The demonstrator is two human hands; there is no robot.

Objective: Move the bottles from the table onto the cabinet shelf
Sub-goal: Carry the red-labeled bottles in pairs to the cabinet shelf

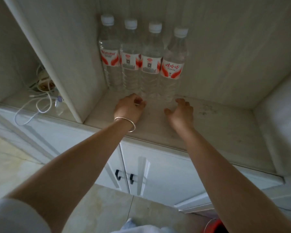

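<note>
Several clear water bottles with white caps and red-and-white labels stand upright in a row at the back of the cabinet shelf (217, 121): the leftmost bottle (109, 52), two middle bottles (131, 56) (151, 59) and the rightmost bottle (173, 64). My left hand (130, 106), with a silver bangle on the wrist, hovers just in front of the middle bottles' bases, fingers loosely curled and holding nothing. My right hand (181, 111) is spread open beside the base of the rightmost bottle, apart from it.
A vertical divider (57, 69) bounds the shelf on the left; beyond it lie white cables and a power strip (42, 84). Below the shelf are white cabinet doors with black handles (124, 177). The shelf extends to a side wall at the right.
</note>
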